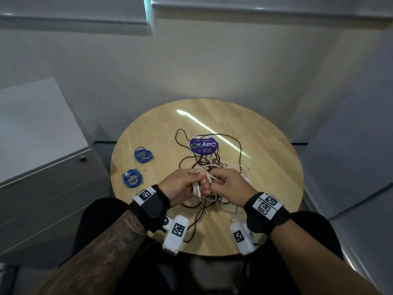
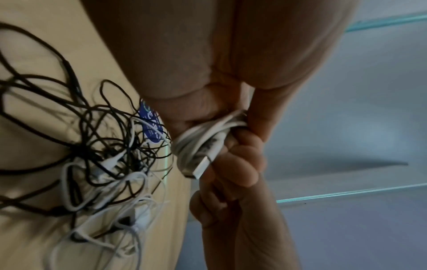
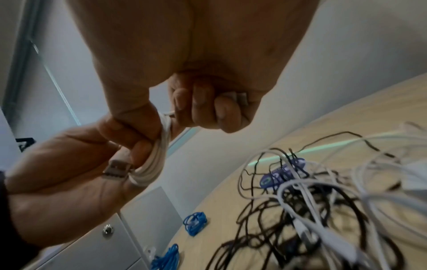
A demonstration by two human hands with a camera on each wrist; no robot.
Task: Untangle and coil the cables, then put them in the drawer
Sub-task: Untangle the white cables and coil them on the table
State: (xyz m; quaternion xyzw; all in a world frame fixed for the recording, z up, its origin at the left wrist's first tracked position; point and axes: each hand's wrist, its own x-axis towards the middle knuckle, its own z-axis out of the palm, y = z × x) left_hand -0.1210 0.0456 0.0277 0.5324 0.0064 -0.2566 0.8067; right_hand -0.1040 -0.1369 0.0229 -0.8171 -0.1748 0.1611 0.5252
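White cable coil [image 1: 197, 188] gripped by both hands, left hand [image 1: 180, 186], right hand [image 1: 229, 188], purple "ClayGo" sticker [image 1: 203, 145]

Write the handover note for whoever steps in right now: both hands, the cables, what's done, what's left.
Left hand: grips the white cable coil, USB plug sticking out.
Right hand: pinches the same white cable beside it, mid-wrap.
Done: two blue cable coils lie on the round table, left side.
Left: finish this coil; untangle the black and white cable pile mid-table; put all coils into the drawer cabinet, drawers shut.
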